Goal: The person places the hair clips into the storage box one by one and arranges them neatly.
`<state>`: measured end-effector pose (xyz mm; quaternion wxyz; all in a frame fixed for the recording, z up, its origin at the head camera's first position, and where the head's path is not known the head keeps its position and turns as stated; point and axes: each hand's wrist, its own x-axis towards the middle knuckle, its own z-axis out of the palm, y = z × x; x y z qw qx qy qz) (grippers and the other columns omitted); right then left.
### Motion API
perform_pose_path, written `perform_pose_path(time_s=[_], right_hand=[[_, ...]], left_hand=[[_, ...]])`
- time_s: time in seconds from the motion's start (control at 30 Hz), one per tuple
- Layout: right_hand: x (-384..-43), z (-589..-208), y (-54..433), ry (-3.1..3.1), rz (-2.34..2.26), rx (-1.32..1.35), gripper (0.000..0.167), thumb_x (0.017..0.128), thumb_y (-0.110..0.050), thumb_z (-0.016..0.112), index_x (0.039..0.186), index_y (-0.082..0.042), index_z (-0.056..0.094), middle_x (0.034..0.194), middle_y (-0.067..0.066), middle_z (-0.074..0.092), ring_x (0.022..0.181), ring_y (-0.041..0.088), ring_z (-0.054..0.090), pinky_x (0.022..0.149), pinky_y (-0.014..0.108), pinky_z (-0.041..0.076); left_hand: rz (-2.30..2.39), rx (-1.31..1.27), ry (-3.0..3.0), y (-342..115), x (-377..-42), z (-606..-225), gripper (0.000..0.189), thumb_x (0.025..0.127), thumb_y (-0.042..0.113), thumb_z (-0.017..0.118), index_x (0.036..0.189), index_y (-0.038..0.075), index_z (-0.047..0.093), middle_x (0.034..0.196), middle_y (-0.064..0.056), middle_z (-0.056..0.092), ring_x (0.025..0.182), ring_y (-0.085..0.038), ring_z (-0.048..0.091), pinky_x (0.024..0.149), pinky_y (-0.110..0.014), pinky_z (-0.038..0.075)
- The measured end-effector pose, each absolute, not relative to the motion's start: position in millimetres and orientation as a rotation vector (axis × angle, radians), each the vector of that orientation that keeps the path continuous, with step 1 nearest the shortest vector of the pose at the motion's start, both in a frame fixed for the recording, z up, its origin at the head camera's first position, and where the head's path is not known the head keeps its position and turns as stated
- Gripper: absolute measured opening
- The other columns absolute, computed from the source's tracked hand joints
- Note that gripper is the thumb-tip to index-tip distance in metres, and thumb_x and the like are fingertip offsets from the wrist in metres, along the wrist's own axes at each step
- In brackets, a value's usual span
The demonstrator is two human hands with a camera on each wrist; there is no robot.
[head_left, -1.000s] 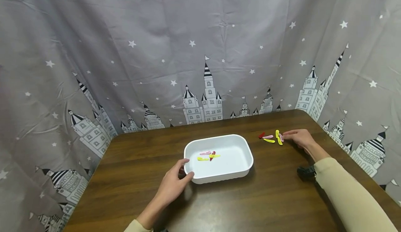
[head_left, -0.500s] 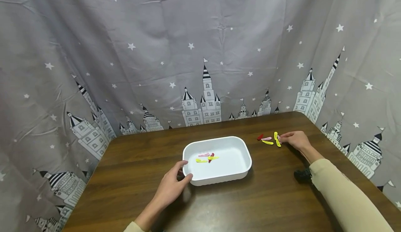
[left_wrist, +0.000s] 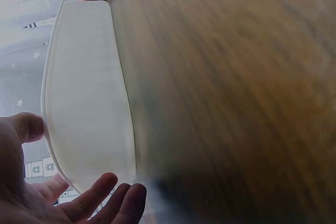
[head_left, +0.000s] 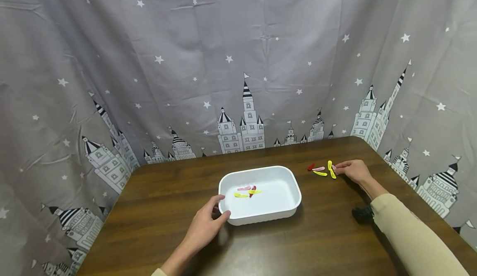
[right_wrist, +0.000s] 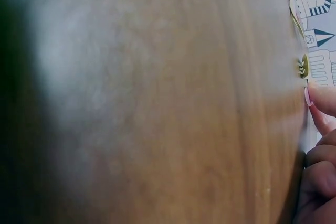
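My left hand [head_left: 203,227] holds the left end of a white plastic tray [head_left: 266,218], thumb and index finger at its rim; its other fingers curve loosely by the wall in the left wrist view. Inside lie a pink hair clip [head_left: 244,188], a red one [head_left: 254,188] and two yellow ones. At the table's far right, my right hand [head_left: 357,171] pinches a pink hair clip [right_wrist: 308,97] between thumb and finger, still low by the tabletop. Just left of these fingertips lie two yellow hair clips [head_left: 329,165], with red [head_left: 311,167], pink and yellow ones beyond.
The dark wooden table [head_left: 167,193] ends at a grey curtain [head_left: 179,61] printed with castles and stars. A black strap or band [head_left: 362,214] shows at my right wrist, below the sleeve.
My right thumb and finger have closed on the pink hair clip beside the yellow ones. The left hand and tray stay in place; the head view has shifted slightly.
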<state>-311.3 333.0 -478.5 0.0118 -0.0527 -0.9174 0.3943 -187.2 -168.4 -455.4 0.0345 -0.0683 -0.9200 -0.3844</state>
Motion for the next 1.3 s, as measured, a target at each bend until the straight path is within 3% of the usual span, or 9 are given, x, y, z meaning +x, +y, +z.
perform_pose_path(time_s=[0.13, 0.23, 0.33, 0.43, 0.63, 0.83, 0.97, 1.07, 1.3], right_hand=[[-311.2, -478.8, 334.3, -2.867, 1.240, -0.153, 0.035, 0.091, -0.026, 0.073, 0.111, 0.003, 0.074, 0.127, 0.029, 0.064, 0.117, 0.043, 0.056, 0.095, 0.047, 0.043], [-313.1, -479.2, 335.8, -2.868, 1.276, -0.165, 0.032, 0.091, -0.023, 0.073, 0.109, 0.003, 0.075, 0.101, 0.021, 0.073, 0.083, 0.027, 0.062, 0.073, 0.034, 0.045], [-315.4, -479.2, 337.4, -2.858, 1.379, -0.175, 0.035, 0.090, -0.020, 0.072, 0.114, 0.006, 0.072, 0.063, -0.001, 0.062, 0.051, 0.009, 0.044, 0.051, 0.026, 0.035], [-316.7, -478.9, 337.8, -2.842, 1.484, -0.191, 0.038, 0.090, -0.018, 0.072, 0.117, 0.008, 0.069, 0.053, -0.012, 0.046, 0.041, 0.004, 0.031, 0.043, 0.025, 0.032], [-315.6, -476.0, 339.5, -2.855, 1.483, -0.180, 0.037, 0.090, -0.021, 0.073, 0.115, 0.006, 0.071, 0.081, -0.005, 0.066, 0.044, 0.007, 0.038, 0.046, 0.027, 0.038], [-316.1, -473.4, 342.0, -2.882, 1.463, -0.153, 0.038, 0.090, -0.024, 0.074, 0.114, 0.005, 0.071, 0.070, -0.007, 0.059, 0.046, 0.007, 0.039, 0.047, 0.027, 0.039], [-313.7, -474.8, 341.0, -2.897, 1.437, -0.144, 0.037, 0.091, -0.025, 0.073, 0.113, 0.005, 0.072, 0.095, 0.008, 0.069, 0.048, 0.010, 0.041, 0.048, 0.028, 0.040], [-313.0, -476.5, 341.6, -2.903, 1.429, -0.142, 0.037, 0.092, -0.025, 0.071, 0.114, 0.004, 0.072, 0.113, 0.020, 0.067, 0.050, 0.011, 0.042, 0.048, 0.029, 0.040], [-315.5, -476.7, 342.6, -2.919, 1.412, -0.126, 0.037, 0.093, -0.027, 0.069, 0.114, 0.003, 0.072, 0.126, 0.028, 0.061, 0.056, 0.013, 0.045, 0.050, 0.029, 0.041]], left_hand=[[-1.188, -0.206, -2.827, -168.2, -186.5, -453.9, 0.048, 0.090, 0.030, 0.073, 0.134, 0.015, 0.060, 0.103, -0.003, 0.071, 0.095, -0.014, 0.066, 0.087, -0.042, 0.049], [-1.189, -0.206, -2.828, -168.4, -186.6, -453.6, 0.049, 0.090, 0.030, 0.073, 0.135, 0.015, 0.059, 0.104, -0.004, 0.071, 0.096, -0.015, 0.066, 0.087, -0.043, 0.049], [-1.190, -0.205, -2.829, -168.8, -186.8, -453.8, 0.049, 0.091, 0.030, 0.072, 0.135, 0.015, 0.059, 0.104, -0.005, 0.071, 0.097, -0.016, 0.066, 0.087, -0.043, 0.049], [-1.186, -0.196, -2.828, -169.2, -186.9, -454.4, 0.048, 0.091, 0.029, 0.072, 0.135, 0.015, 0.059, 0.103, -0.003, 0.070, 0.097, -0.016, 0.066, 0.087, -0.042, 0.049], [-1.171, -0.199, -2.841, -168.8, -187.5, -453.9, 0.048, 0.091, 0.031, 0.072, 0.135, 0.016, 0.059, 0.105, -0.004, 0.070, 0.097, -0.015, 0.066, 0.087, -0.043, 0.049], [-1.181, -0.204, -2.839, -167.7, -187.6, -453.1, 0.050, 0.090, 0.033, 0.073, 0.135, 0.016, 0.059, 0.105, -0.004, 0.070, 0.097, -0.015, 0.066, 0.086, -0.042, 0.049], [-1.179, -0.205, -2.847, -167.9, -186.2, -453.1, 0.050, 0.090, 0.034, 0.073, 0.135, 0.015, 0.059, 0.105, -0.004, 0.070, 0.098, -0.016, 0.065, 0.086, -0.043, 0.050], [-1.179, -0.192, -2.854, -168.1, -186.3, -453.3, 0.050, 0.091, 0.033, 0.072, 0.135, 0.016, 0.059, 0.106, -0.004, 0.070, 0.098, -0.016, 0.065, 0.087, -0.043, 0.050], [-1.174, -0.191, -2.848, -167.3, -186.8, -453.7, 0.049, 0.091, 0.033, 0.072, 0.135, 0.015, 0.059, 0.106, -0.003, 0.070, 0.098, -0.016, 0.066, 0.087, -0.043, 0.050]])
